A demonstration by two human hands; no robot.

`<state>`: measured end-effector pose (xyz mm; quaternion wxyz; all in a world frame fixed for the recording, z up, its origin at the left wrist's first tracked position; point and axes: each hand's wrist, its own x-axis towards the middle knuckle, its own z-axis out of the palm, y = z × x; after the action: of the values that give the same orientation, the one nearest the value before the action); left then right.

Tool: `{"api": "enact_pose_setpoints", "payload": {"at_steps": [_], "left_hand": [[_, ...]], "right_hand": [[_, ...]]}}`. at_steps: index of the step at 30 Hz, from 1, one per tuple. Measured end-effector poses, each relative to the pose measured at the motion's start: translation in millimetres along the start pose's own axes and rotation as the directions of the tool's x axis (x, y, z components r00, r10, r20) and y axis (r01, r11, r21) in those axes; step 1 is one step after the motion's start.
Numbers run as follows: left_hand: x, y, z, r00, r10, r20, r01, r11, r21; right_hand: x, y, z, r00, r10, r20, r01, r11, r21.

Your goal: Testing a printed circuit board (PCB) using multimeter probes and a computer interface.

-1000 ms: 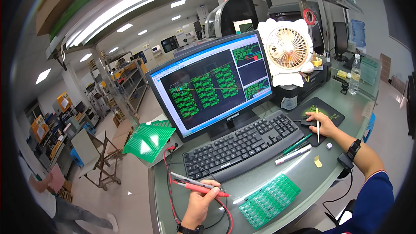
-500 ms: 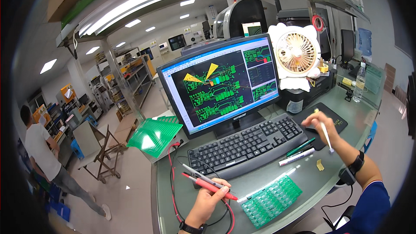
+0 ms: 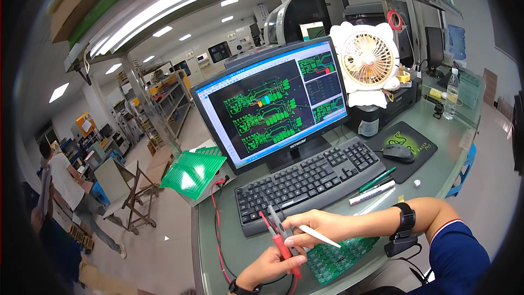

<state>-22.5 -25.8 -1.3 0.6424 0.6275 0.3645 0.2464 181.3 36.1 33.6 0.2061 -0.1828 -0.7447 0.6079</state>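
Note:
Above the near edge of the desk my two hands meet. My left hand (image 3: 273,266) is closed around a red test probe (image 3: 282,247) with its tip pointing up toward the keyboard. My right hand (image 3: 311,228) reaches across to it, a slim white pointed stick (image 3: 322,236) held in the fingers. Those fingers also touch a grey-black probe (image 3: 274,219) beside the red one; which hand bears it I cannot tell. Below my right forearm lies a green circuit board panel (image 3: 334,262), partly covered by it. Red and black leads run from the probes.
A black keyboard (image 3: 311,183) stands before a monitor (image 3: 262,114) showing a green board layout. To the right are a mouse (image 3: 398,153) on a pad, a green pen (image 3: 377,179), a white marker (image 3: 372,192), a white cap (image 3: 417,183), a fan (image 3: 368,60) and a water bottle (image 3: 452,95).
My right hand has moved from over the mouse to my left hand, carrying the white stick. The mouse now shows. Yellow triangles have vanished from the screen. A second person appears at the left edge.

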Motion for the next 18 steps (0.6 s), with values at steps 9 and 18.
{"api": "enact_pose_setpoints", "payload": {"at_steps": [9, 18], "left_hand": [[2, 7, 3, 0.985, 0.099, -0.141, -0.107, 0.993, -0.046], [6, -3, -6, 0.917, 0.205, -0.341, -0.290, 0.931, -0.221]], "right_hand": [[-26, 13, -17, 0.966, -0.038, -0.254, 0.087, 0.979, 0.185], [-53, 36, -33, 0.947, 0.029, -0.319, 0.035, 0.981, 0.193]]}}
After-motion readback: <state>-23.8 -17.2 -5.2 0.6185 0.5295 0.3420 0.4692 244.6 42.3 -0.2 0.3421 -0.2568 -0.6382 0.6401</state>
